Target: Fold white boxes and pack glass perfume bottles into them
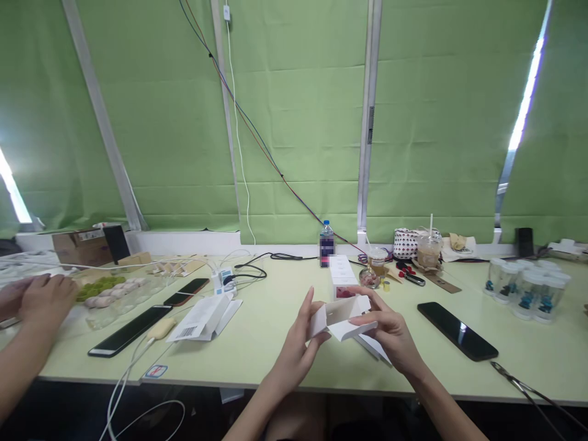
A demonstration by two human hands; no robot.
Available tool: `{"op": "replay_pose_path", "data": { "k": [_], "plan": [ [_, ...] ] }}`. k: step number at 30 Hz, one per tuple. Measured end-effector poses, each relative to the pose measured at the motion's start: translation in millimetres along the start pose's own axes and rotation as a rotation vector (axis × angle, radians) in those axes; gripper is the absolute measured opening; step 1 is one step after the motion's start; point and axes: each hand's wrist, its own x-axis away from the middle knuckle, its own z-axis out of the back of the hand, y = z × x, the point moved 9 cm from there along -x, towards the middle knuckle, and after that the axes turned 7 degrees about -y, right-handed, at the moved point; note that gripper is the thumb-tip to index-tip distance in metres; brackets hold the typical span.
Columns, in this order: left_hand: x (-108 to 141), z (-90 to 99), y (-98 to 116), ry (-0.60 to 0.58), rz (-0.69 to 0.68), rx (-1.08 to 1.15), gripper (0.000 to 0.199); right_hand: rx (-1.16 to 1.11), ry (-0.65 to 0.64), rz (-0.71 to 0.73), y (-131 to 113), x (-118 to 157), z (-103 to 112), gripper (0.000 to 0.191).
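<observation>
A small white cardboard box (345, 309), its top end unfolded, is held above the table's front edge. My left hand (303, 337) grips its left side between thumb and fingers. On the right side my right hand (383, 324) pinches the box, with its thumb by a loose flap. Beneath my right hand, a flat white piece (377, 348) lies partly hidden on the table. Just behind the hands stands a row of white boxes (340, 269), the nearest with a dark red print.
Flattened white cartons (202, 318) lie left, beside a tablet (131, 331) and phone (186, 291). A black phone (457, 331), forceps (519, 383) and lidded clear jars (528, 291) are right. A bottle (326, 245) stands behind. Another person's hand (48, 300) is far left.
</observation>
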Motion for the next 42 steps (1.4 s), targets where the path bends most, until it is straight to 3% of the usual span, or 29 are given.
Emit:
{"op": "replay_pose_path", "data": {
  "k": [6,11,15,23,42],
  "plan": [
    [-1.9,5.9,2.7,0.045,0.041,0.101,0.073,0.051,0.009,-0.016,-1.4,0.4,2.0,0.016],
    [-0.6,-1.2,5.4,-0.048,-0.024,0.154,0.071,0.014,0.034,0.005,-3.3,1.4,6.7,0.015],
    [1.3,-2.4,4.0,-0.064,-0.029,0.11,0.064,0.019,0.024,0.001,-1.3,1.1,7.3,0.015],
    [1.5,10.2,-1.8,0.076,0.026,0.019,0.063,0.048,-0.011,-0.004,-0.3,-0.4,3.7,0.016],
    [-0.9,5.1,-1.1,0.017,0.059,0.012,0.059,0.068,-0.013,-0.003,-1.6,-1.0,3.7,0.016]
  ]
}}
